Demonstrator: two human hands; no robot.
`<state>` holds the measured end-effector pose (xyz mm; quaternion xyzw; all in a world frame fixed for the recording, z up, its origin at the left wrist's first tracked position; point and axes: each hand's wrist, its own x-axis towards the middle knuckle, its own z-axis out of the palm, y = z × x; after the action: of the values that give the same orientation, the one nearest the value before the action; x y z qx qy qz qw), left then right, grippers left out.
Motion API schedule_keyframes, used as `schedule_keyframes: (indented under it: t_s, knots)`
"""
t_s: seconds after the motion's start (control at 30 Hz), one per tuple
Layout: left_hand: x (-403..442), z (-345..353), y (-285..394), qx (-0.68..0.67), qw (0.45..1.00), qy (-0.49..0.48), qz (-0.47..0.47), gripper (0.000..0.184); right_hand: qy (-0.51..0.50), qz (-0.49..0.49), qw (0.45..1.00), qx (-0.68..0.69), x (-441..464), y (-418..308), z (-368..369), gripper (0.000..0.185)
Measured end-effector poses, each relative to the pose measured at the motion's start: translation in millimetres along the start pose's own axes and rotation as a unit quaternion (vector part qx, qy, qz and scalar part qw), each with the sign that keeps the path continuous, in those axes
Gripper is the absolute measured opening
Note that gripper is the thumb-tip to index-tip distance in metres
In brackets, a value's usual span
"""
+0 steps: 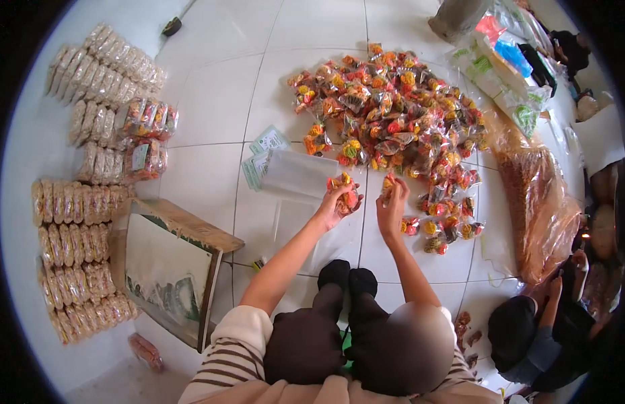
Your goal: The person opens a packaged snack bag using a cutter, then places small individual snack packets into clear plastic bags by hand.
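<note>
My left hand [337, 210] is closed around small clear-wrapped snack packets [351, 199] with red and orange contents; how many cannot be made out. A short gap to its right, my right hand [394, 207] pinches a similar snack packet [388, 183]. Beyond both hands, a large heap of snack packets [400, 111] in red, yellow and brown spreads over the white tiled floor. Clear plastic bags [299, 176] lie flat just left of my left hand, partly over green-and-white printed labels [270, 141].
At the left stand rows of packed bags [83, 242], two filled with colourful packets [147, 158]. A wooden-framed board [167, 269] leans nearby. On the right are a big plastic sack of brown pieces [531, 202], printed plastic packaging [497, 84] and another person [528, 337].
</note>
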<state>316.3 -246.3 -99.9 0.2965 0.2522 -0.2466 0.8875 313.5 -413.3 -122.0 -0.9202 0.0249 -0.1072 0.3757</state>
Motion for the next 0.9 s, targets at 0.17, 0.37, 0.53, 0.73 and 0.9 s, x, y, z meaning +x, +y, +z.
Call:
schedule_keyframes:
  t_s: [0.17,0.37,0.53,0.73,0.9]
  knots:
    - [-64,62,17,0.078,0.992,-0.07,0.074,0.029,-0.036,-0.094,0.977,0.187,-5,-90,-52,0.052]
    - [-156,98,51,0.175,0.963,-0.114,0.168,0.039,-0.093,-0.284,0.938,0.176,-28,-212,-152,0.067]
    - [-272,128,95,0.143,0.962,-0.192,0.13,0.05,-0.058,-0.405,0.903,0.13,-38,-280,-173,0.076]
    - [-359,97,118,0.213,0.907,-0.127,0.341,0.05,-0.05,-0.453,0.868,0.199,-90,-365,-163,0.062]
    - [-416,38,113,0.073,0.883,-0.047,0.461,0.049,-0.15,-0.426,0.837,0.309,-146,-415,-126,0.068]
